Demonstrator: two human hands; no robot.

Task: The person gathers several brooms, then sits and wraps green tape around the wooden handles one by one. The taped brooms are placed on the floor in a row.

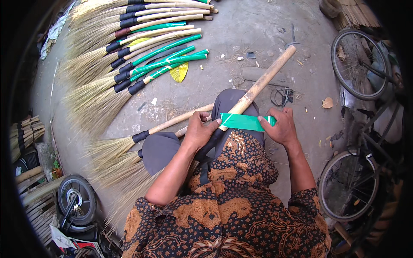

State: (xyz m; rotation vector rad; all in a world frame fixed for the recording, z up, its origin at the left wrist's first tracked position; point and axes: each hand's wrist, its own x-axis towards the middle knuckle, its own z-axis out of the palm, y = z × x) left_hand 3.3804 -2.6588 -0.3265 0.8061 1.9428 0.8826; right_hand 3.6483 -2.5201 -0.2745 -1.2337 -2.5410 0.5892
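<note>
My left hand [200, 130] grips the lower part of a bamboo broom handle [262, 81] that lies across my lap and points up to the right. A strip of green tape [241, 121] runs from the handle over to my right hand [280, 125], which pinches the tape roll and holds the strip taut. The broom's straw head [129, 189] fans out at the lower left beside my knee. Two more bare-handled brooms [172, 124] lie just under my left hand.
A row of several finished brooms [142, 47], some with green-wrapped handles, lies on the concrete floor [241, 26] at the upper left. A yellow leaf [179, 72] rests near them. Bicycle wheels [357, 64] stand at the right. A small wheel [76, 199] and bamboo sticks sit lower left.
</note>
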